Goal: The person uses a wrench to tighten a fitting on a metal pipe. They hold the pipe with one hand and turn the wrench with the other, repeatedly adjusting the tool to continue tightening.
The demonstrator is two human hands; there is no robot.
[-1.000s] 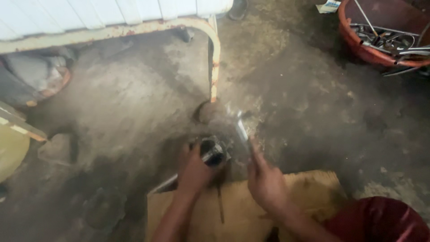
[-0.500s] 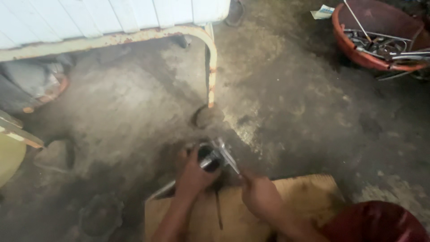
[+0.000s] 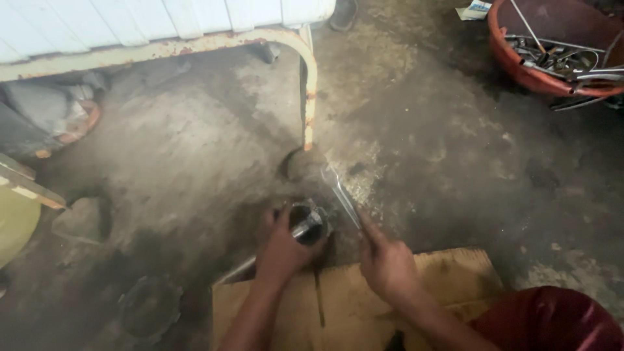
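Note:
My left hand (image 3: pixel 281 250) grips a round, dark metal part (image 3: pixel 308 222) with a hollow top, held against the oily concrete floor. A thin metal rod (image 3: pixel 237 273) runs out from under that hand toward the lower left. My right hand (image 3: pixel 385 261) holds a slim shiny metal tool (image 3: pixel 340 194), blurred by motion, with its tip pointing up and away just right of the round part. Both forearms reach over a piece of brown cardboard (image 3: pixel 448 279) on the floor.
A rusty curved metal frame leg (image 3: pixel 309 91) stands just beyond the part, below white panelling (image 3: pixel 162 19). A red basin (image 3: pixel 520 71) with several metal tools sits at the top right. A dark red round object (image 3: pixel 552 322) lies at the bottom right, a round dark disc (image 3: pixel 148 309) at lower left.
The shiny tool in my right hand has swung back and forth beside the round part, and my right hand has shifted slightly. My left hand stays on the part.

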